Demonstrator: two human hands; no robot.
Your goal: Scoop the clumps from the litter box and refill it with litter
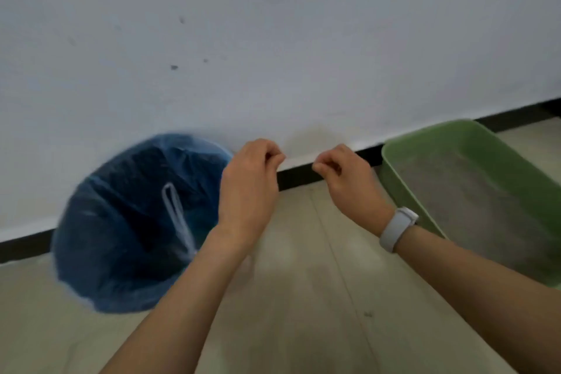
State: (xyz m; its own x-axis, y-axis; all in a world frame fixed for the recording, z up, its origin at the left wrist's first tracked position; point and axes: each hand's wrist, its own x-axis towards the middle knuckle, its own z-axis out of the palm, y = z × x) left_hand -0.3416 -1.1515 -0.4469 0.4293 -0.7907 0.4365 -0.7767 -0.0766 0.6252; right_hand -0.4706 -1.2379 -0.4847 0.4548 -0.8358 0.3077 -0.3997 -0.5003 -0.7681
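The green litter box (391, 161) stands on the floor at the right against the wall, with grey litter (485, 209) spread inside. My left hand (249, 188) and my right hand (349, 182) are raised side by side between the box and the bin. On each hand the fingers are curled in, with the thumb against the fingertips. I see nothing held in either hand. There is a white band on my right wrist. No scoop is in view.
A round bin lined with a blue plastic bag (121, 222) stands at the left against the white wall. A thin white loop (177, 215) hangs inside it. A black skirting strip (297, 174) runs along the wall's foot. Pale wood-look floor (303, 297) lies in front.
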